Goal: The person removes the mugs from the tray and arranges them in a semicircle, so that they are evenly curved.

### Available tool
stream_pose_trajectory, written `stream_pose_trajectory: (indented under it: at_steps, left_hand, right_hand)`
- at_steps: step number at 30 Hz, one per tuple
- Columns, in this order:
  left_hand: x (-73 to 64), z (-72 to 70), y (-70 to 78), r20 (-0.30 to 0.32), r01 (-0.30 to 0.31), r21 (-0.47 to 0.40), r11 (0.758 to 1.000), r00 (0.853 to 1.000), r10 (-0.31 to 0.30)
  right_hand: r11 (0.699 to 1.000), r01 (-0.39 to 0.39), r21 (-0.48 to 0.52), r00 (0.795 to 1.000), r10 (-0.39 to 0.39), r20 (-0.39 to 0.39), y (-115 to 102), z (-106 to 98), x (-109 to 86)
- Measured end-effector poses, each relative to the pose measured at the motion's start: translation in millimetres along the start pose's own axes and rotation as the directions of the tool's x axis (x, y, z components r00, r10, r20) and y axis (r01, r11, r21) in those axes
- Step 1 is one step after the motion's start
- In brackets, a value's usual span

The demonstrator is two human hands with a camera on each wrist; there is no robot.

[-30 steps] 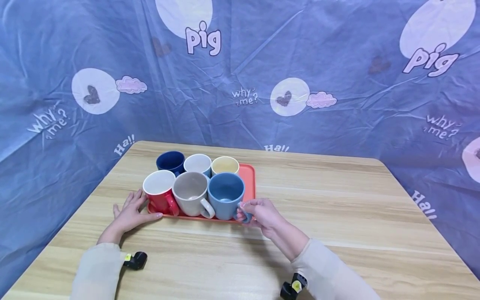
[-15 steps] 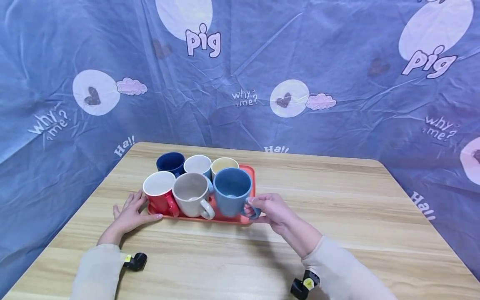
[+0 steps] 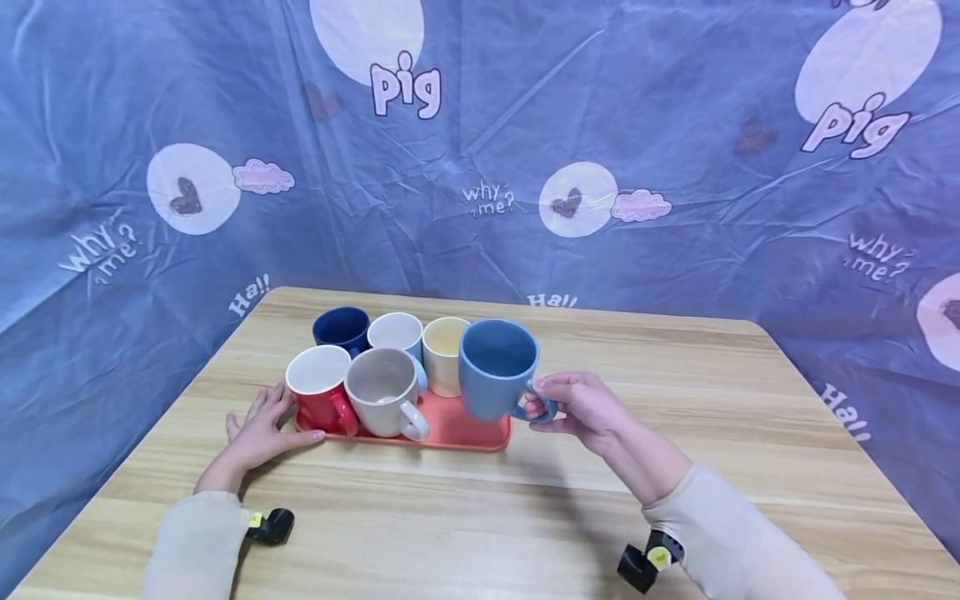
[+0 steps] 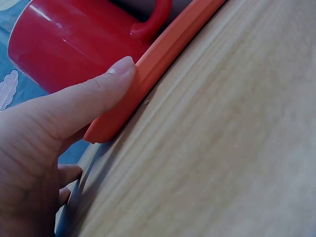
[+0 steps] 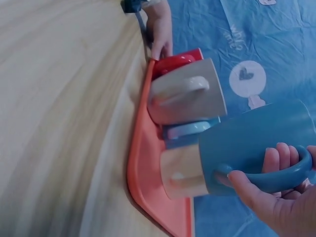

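My right hand [image 3: 588,408] grips the handle of a blue mug [image 3: 487,387] and holds it raised, slightly tilted, over the right end of an orange-red tray [image 3: 465,432]. In the right wrist view, fingers pass through the handle and the thumb [image 5: 247,187] presses on its outside. My left hand [image 3: 258,429] rests at the tray's front-left corner with fingers spread. Its thumb [image 4: 103,91] lies against the tray's rim beside a red mug [image 3: 318,404]. A grey mug [image 3: 375,404] stands right of the red one, their handles facing front right.
Behind them on the tray stand a navy mug [image 3: 330,329], a white-lined light blue mug [image 3: 395,333] and a cream mug [image 3: 441,371]. The tray lies on a wooden table [image 3: 675,392], with a blue printed cloth [image 3: 465,233] hanging behind it.
My right hand has lifted the blue mug off the tray's front right and carried it up and to the right, uncovering tray surface and the cream mug's front. My left hand stays put.
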State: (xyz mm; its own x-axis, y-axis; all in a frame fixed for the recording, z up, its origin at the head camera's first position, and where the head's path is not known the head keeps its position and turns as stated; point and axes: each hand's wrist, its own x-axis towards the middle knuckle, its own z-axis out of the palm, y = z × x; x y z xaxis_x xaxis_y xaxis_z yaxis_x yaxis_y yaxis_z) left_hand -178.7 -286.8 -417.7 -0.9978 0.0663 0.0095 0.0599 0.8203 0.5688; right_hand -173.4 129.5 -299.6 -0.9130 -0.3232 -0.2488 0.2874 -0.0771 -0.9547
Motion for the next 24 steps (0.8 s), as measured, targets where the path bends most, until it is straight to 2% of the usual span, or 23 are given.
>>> stream_pose_trajectory:
  at_steps: [8, 15, 24]
  left_hand:
    - [-0.8, -0.6, 1.1, -0.005, -0.012, 0.016, 1.0, 1.0, 0.012]
    - [-1.0, -1.4, 2.1, -0.005, -0.008, 0.013, 1.0, 1.0, 0.008]
    - [0.4, 0.4, 0.8, -0.007, -0.007, 0.006, 1.0, 1.0, 0.007]
  right_hand:
    - [0.999, 0.025, 0.033, 1.0, -0.025, 0.013, -11.6, -26.0, -3.6]
    - [0.998, 0.04, 0.045, 0.999, -0.039, -0.007, -23.4, -47.2, -3.7]
    - [0.997, 0.013, 0.072, 1.0, -0.011, -0.027, -31.1, -75.8, 7.2]
